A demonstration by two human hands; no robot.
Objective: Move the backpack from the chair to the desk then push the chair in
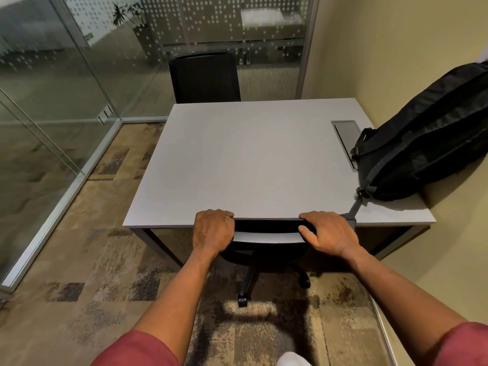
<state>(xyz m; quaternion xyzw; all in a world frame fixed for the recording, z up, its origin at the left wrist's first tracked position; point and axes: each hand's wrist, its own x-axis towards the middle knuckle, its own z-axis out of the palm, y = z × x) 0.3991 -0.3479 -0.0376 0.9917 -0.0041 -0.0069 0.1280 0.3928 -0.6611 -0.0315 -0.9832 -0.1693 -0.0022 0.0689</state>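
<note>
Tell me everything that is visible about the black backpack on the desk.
The backpack is black, of fabric as it looks, with grey trim and buckled straps. It rests on the right side of the grey desk, tilted and leaning against the beige wall. Its lower end covers part of the desk's cable hatch. One grey strap trails toward the front edge, near the right hand.
</note>
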